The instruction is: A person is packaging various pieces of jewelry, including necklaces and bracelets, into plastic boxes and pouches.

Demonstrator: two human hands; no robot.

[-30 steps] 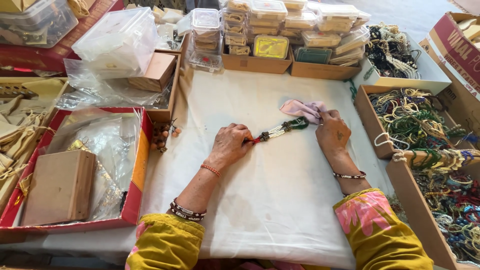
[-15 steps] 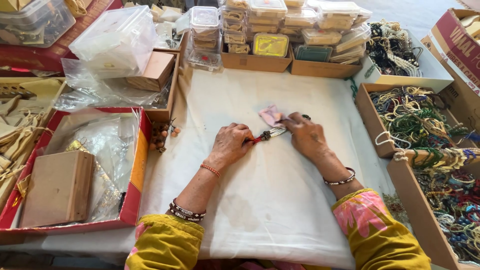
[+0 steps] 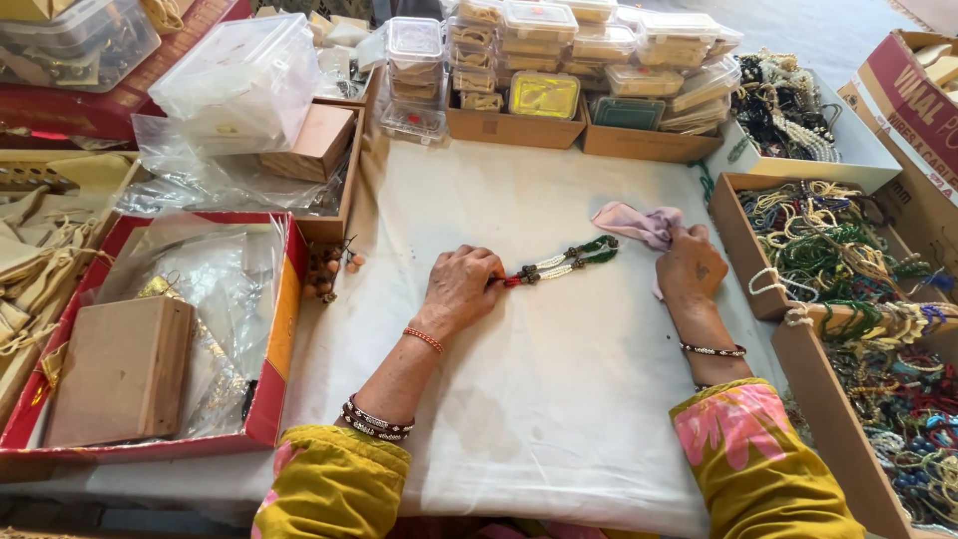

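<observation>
- Across the white-covered table [image 3: 559, 399] you've got the beaded string [image 3: 561, 262] laid out flat and straight, running from your left hand [image 3: 461, 287] up toward your right hand [image 3: 691, 266]; looks like you keep it stretched so the strands don't tangle and you can see every bead
- your left hand is curled nearly closed, fingertips pinching the red end of the string and pressing it to the table; I'd guess that's your anchor so the piece doesn't slide
- your right hand is closed around a crumpled pink cloth [image 3: 639, 224], sitting just beside the green end of the string, not quite on it as far as I can tell; a soft cloth makes sense for wiping beads without scratching
- bare work space sits in the middle while all the stock is pushed to the edges, which keeps everything in reach
- stacked clear plastic boxes [image 3: 559, 60] line the far side in cardboard trays
- open cardboard boxes of beaded strings [image 3: 848, 260] run down your right
- a red tray [image 3: 274, 339] with plastic bags and a brown box [image 3: 115, 369] sits on your left
- a few loose brown beads [image 3: 329, 269] lie near the tray corner, well apart from your left hand
</observation>
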